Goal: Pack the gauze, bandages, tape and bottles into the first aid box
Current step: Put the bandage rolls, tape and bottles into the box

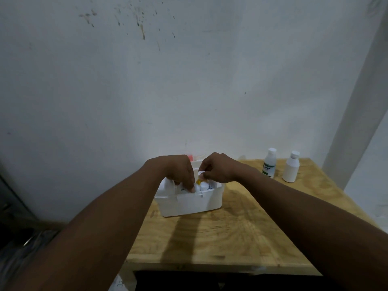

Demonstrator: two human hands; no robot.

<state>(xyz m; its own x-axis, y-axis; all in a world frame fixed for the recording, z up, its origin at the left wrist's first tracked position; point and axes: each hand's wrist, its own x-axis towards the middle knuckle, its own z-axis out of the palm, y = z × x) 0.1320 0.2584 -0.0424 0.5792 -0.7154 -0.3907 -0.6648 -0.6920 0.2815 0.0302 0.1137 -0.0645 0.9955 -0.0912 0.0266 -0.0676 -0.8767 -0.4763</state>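
Both hands are over the open white box (190,203), which sits on a wooden table (231,234) close to a pale wall (147,80). The left hand (179,171) reaches down into the box with its fingers curled among the items packed there, a fingertip pressing near the front rim; whether it actually grips anything cannot be told, since the fingers hide what lies under them. The right hand (218,168) hovers just above the box and pinches a small white cap (201,173) between thumb and fingers, the cap sitting on top of a yellowish bottle (199,181) that stands inside the box. Other white containers (204,186) crowd the middle of the box beside that bottle, blurred and hard to tell apart. Behind the box, partly hidden by the hands, a red and white shape (194,158) shows against the wall; what it is cannot be made out. Two white bottles stand upright on the table well to the right of the box, still unpacked: a labelled bottle (269,163) with green print, and a plain bottle (291,167) just beside it, nearer the table's right edge.
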